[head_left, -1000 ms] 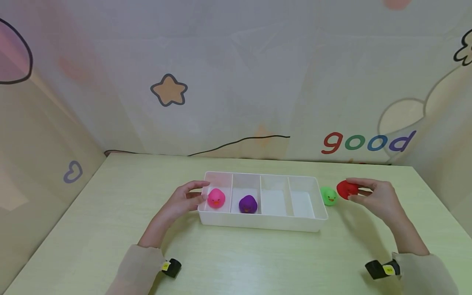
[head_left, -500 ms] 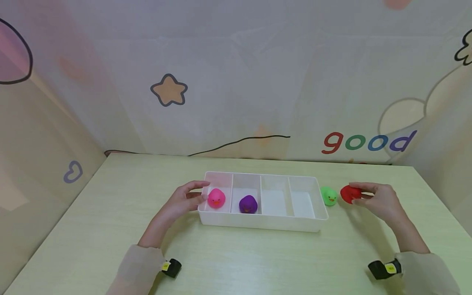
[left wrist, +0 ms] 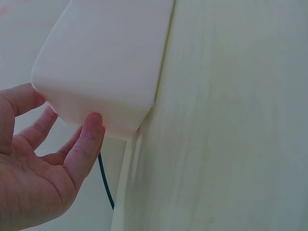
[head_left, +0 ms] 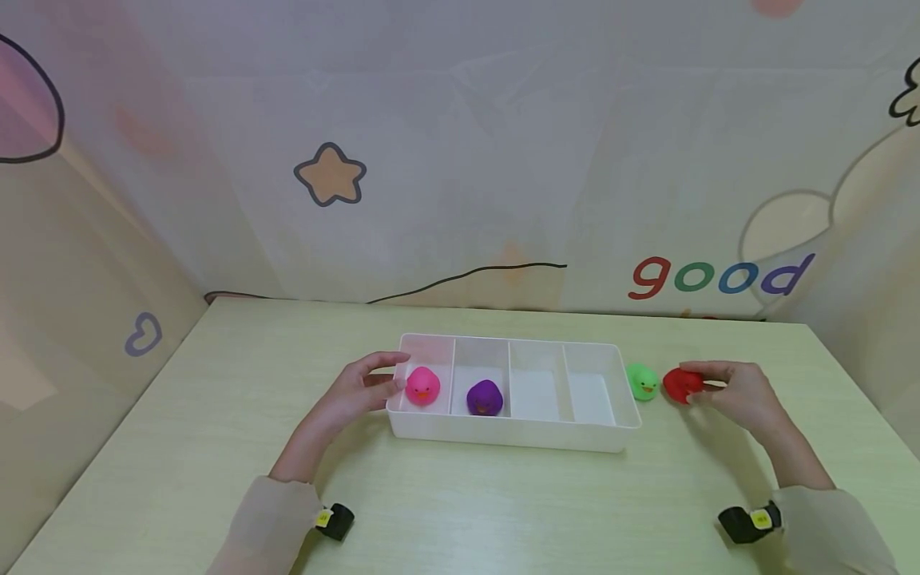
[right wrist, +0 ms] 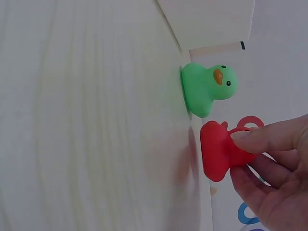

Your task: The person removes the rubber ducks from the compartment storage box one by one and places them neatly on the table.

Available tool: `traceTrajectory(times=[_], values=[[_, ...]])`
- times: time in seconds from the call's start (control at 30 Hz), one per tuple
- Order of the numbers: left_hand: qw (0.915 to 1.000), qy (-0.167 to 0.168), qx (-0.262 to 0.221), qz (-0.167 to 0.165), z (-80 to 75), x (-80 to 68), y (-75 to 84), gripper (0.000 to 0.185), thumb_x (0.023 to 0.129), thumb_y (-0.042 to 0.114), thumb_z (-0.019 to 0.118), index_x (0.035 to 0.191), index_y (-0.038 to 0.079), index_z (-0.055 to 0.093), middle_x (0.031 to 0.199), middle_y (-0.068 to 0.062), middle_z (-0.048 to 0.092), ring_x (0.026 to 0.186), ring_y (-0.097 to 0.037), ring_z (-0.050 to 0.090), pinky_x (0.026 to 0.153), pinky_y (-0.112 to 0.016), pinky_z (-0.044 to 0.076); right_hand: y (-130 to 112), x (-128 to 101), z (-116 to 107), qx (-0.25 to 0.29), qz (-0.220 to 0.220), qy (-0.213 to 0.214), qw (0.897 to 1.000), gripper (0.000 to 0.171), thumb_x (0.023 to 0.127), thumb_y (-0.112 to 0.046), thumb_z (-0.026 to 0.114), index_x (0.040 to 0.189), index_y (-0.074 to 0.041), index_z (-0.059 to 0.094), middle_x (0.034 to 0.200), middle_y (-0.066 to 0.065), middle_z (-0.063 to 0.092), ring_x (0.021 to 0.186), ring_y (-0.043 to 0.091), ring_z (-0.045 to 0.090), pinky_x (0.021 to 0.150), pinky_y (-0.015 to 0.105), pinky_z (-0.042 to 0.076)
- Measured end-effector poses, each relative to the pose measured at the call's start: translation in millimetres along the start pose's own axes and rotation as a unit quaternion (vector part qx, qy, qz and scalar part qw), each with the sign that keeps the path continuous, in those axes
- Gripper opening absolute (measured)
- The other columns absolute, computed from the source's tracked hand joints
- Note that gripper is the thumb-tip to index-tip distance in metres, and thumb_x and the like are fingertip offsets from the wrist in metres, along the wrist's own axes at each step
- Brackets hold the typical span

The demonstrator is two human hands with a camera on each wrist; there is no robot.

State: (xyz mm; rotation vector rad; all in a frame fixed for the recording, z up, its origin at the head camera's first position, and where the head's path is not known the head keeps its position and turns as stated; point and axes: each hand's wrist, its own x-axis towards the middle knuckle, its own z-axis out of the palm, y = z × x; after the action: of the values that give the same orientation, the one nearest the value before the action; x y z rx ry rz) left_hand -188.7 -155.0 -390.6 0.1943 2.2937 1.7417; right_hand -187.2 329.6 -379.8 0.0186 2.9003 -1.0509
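Two ducks sit on the table right of the tray, in the middle right of the head view. The red duck (head_left: 681, 384) stands on the table (head_left: 460, 503), and the right hand (head_left: 736, 393) pinches it between the fingertips (right wrist: 250, 139) on top and the thumb underneath, as the right wrist view shows. The green duck (head_left: 641, 381) stands just beside the red one, toward the tray, upright with its orange beak showing; whether the two ducks touch I cannot tell.

The white tray (head_left: 503, 431) lies in the centre of the head view and has four compartments side by side. A pink duck (head_left: 422, 386) is in the compartment farthest left in the frame and a purple duck (head_left: 484, 397) is in the one next to it. The left hand (head_left: 355, 391) is at the tray's left end, fingers loosely spread, with the thumb (left wrist: 84, 144) and a finger touching the tray's rounded outer corner in the left wrist view.

Both forearms wear beige sleeves with black wrist bands (head_left: 747, 523) low in the frame. A wall with a star (head_left: 329, 176) and the word "good" (head_left: 719, 277) fills the upper part.
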Motion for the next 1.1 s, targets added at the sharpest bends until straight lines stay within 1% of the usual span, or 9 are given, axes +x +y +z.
traceTrajectory(times=[0.13, 0.4, 0.5, 0.7, 0.83, 0.93, 1.0, 1.1], values=[[1.0, -0.003, -0.002, 0.002, -0.5, -0.3, -0.7, 0.043, 0.088, 0.01, 0.057, 0.13, 0.01, 0.048, 0.134, -0.015, 0.041, 0.116, -0.034, 0.046, 0.083, -0.04, 0.05, 1.8, 0.9, 1.2, -0.005, 0.005, -0.005, 1.0, 0.045, 0.078, 0.001, 0.064, 0.12, 0.009, 0.053, 0.121, 0.033, 0.049, 0.107, 0.046, 0.044, 0.073, 0.027, 0.046], [1.0, -0.001, -0.001, 0.0, -0.3, 0.1, -0.2, 0.043, 0.088, 0.012, 0.058, 0.13, 0.011, 0.048, 0.133, -0.014, 0.042, 0.114, -0.033, 0.046, 0.082, -0.04, 0.05, 5.4, 1.5, 2.1, -0.014, 0.007, -0.013, 1.0, 0.046, 0.077, 0.001, 0.065, 0.12, 0.009, 0.052, 0.121, 0.034, 0.048, 0.107, 0.048, 0.043, 0.078, 0.042, 0.048], [1.0, 0.001, 0.0, -0.004, 0.0, 0.9, -0.5, 0.043, 0.088, 0.011, 0.058, 0.13, 0.011, 0.049, 0.132, -0.014, 0.042, 0.114, -0.033, 0.046, 0.082, -0.039, 0.051, 5.6, 1.4, 2.1, -0.018, 0.004, -0.015, 1.0, 0.045, 0.076, 0.003, 0.064, 0.119, 0.009, 0.054, 0.12, 0.034, 0.048, 0.105, 0.048, 0.044, 0.077, 0.041, 0.049], [0.9999, 0.008, 0.005, -0.013, 0.0, 2.5, -1.3, 0.043, 0.088, 0.012, 0.058, 0.129, 0.012, 0.049, 0.132, -0.014, 0.043, 0.114, -0.033, 0.046, 0.082, -0.039, 0.051, 5.9, 1.5, 2.5, -0.023, 0.003, -0.021, 1.0, 0.042, 0.076, 0.004, 0.063, 0.117, 0.008, 0.056, 0.118, 0.034, 0.049, 0.102, 0.047, 0.046, 0.071, 0.032, 0.05], [0.9998, 0.01, 0.005, -0.017, -0.2, 3.0, -1.6, 0.042, 0.088, 0.011, 0.058, 0.129, 0.011, 0.049, 0.132, -0.013, 0.043, 0.115, -0.033, 0.046, 0.082, -0.039, 0.051, 5.4, 1.8, 2.9, -0.022, -0.002, -0.02, 1.0, 0.046, 0.075, 0.002, 0.066, 0.119, 0.009, 0.054, 0.12, 0.034, 0.048, 0.103, 0.047, 0.047, 0.073, 0.035, 0.051], [0.9998, 0.01, 0.006, -0.017, -0.2, 3.1, -2.2, 0.042, 0.088, 0.011, 0.058, 0.129, 0.011, 0.049, 0.131, -0.014, 0.043, 0.114, -0.033, 0.046, 0.081, -0.038, 0.051, 3.1, 0.7, 3.0, -0.012, -0.005, -0.015, 1.0, 0.052, 0.076, 0.0, 0.067, 0.123, 0.01, 0.049, 0.123, 0.034, 0.046, 0.107, 0.048, 0.045, 0.078, 0.041, 0.052], [0.9998, 0.01, 0.006, -0.016, -0.2, 3.1, -2.2, 0.042, 0.088, 0.011, 0.058, 0.129, 0.011, 0.049, 0.131, -0.014, 0.043, 0.114, -0.033, 0.047, 0.081, -0.038, 0.051, 0.3, -1.0, 3.1, -0.005, 0.001, 0.001, 1.0, 0.054, 0.076, -0.002, 0.068, 0.125, 0.008, 0.048, 0.126, 0.031, 0.046, 0.109, 0.047, 0.046, 0.079, 0.036, 0.052], [0.9998, 0.009, 0.007, -0.013, -0.2, 2.6, -1.6, 0.042, 0.088, 0.011, 0.058, 0.129, 0.011, 0.049, 0.131, -0.014, 0.043, 0.113, -0.032, 0.047, 0.081, -0.039, 0.051, -5.6, -5.3, 2.7, 0.014, -0.014, 0.021, 1.0, 0.054, 0.077, -0.003, 0.067, 0.126, 0.007, 0.048, 0.128, 0.029, 0.046, 0.113, 0.046, 0.046, 0.08, 0.027, 0.049]])
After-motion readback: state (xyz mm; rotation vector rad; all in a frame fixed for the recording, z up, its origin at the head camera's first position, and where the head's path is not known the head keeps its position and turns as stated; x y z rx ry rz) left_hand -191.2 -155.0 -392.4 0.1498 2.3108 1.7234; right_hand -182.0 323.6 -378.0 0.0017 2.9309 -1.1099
